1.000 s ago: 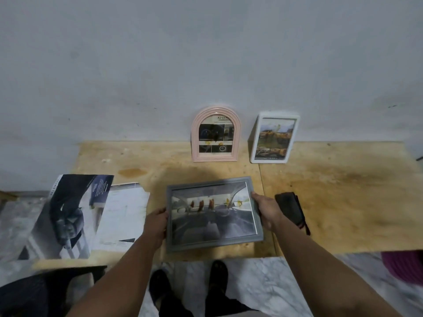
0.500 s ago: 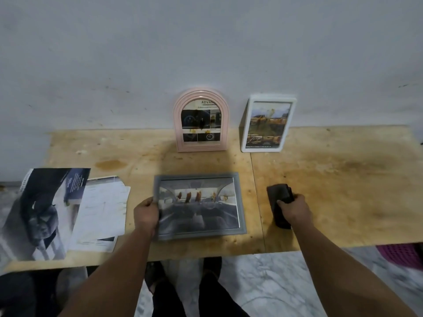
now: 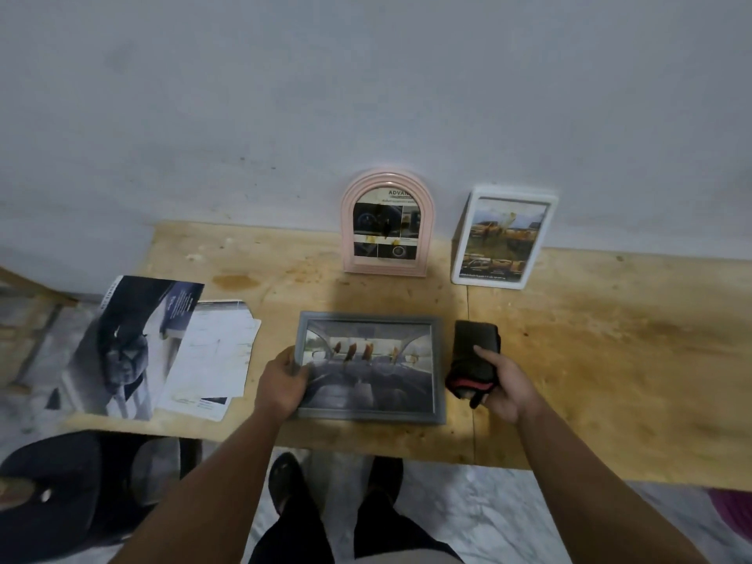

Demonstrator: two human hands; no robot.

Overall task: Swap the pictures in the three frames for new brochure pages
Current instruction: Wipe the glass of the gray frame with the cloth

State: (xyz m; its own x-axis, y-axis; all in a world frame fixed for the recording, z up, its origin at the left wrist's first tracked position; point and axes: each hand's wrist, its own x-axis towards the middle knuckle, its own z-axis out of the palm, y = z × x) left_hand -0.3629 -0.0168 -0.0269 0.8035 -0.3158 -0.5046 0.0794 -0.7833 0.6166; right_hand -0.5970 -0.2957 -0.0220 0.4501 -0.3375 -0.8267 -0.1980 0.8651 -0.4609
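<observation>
Between the person's hands on the desk (image 3: pixel 610 360), the grey frame (image 3: pixel 368 370) lies flat, long axis crosswise, its left edge pinched by left hand (image 3: pixel 283 380) fingers while right hand (image 3: pixel 502 384) fingers curl round a black cloth (image 3: pixel 474 360).

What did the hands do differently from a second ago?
The right hand let go of the grey frame, moved right and gripped the black cloth. The left hand still holds the frame's left edge. The pink arched frame and white frame stayed put.
</observation>
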